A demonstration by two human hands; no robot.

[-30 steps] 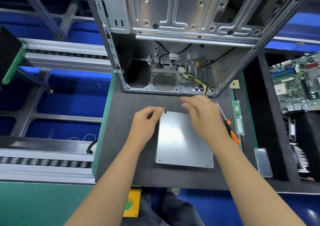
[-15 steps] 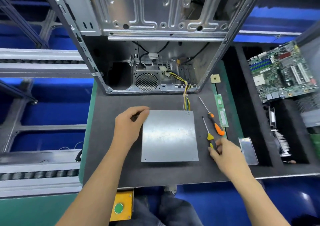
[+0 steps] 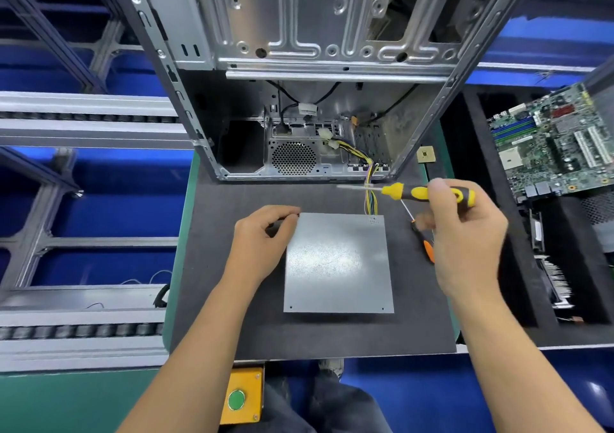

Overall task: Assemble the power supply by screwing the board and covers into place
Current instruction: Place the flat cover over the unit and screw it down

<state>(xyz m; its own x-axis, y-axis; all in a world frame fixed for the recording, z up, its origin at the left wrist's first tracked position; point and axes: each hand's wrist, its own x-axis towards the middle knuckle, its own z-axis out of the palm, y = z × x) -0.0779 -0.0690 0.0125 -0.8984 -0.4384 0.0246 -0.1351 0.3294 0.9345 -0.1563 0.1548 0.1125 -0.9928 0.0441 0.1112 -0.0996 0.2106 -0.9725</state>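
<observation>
Left hand point(image 3: 265, 240) pinches a small dark part (likely a screw) at cover point(image 3: 337, 263) upper-left corner. Right hand point(image 3: 465, 233) grips yellow screwdriver point(image 3: 422, 194); seat its tip squarely before turning.

text: none legible | small print on power supply cover point(image 3: 373, 221): too blurred

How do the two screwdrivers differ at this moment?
The yellow-and-black screwdriver is held in the air by the right hand, shaft roughly level and pointing left; the orange-handled screwdriver lies untouched on the dark mat, partly hidden behind that hand. Their handle colours differ. Both have thin metal shafts and sit right of the metal cover plate.
</observation>
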